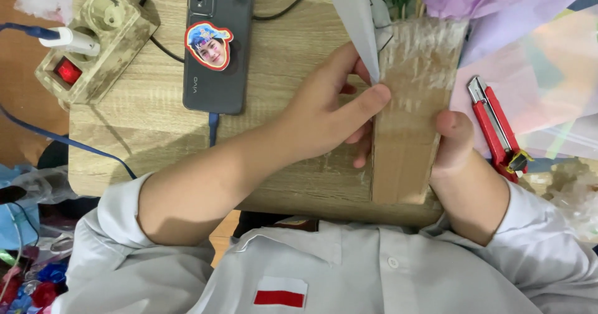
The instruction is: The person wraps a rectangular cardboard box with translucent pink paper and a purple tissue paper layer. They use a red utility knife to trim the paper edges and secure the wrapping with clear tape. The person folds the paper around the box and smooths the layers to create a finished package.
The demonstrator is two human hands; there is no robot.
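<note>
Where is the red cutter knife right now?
In the head view, the red cutter knife lies at the right on pastel paper, just right of the right hand and the cardboard piece it holds.

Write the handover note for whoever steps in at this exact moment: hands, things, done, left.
Left hand: fingers pinch the grey paper sheet against the cardboard strip.
Right hand: thumb grips the strip's right edge.
The strip stands on the wooden table, clear tape on its upper part.
Red utility knife lies right of it, untouched.
Phone and power strip sit to the left.
Done: upper part taped. Left: the sheet is only held, not fixed.
</note>
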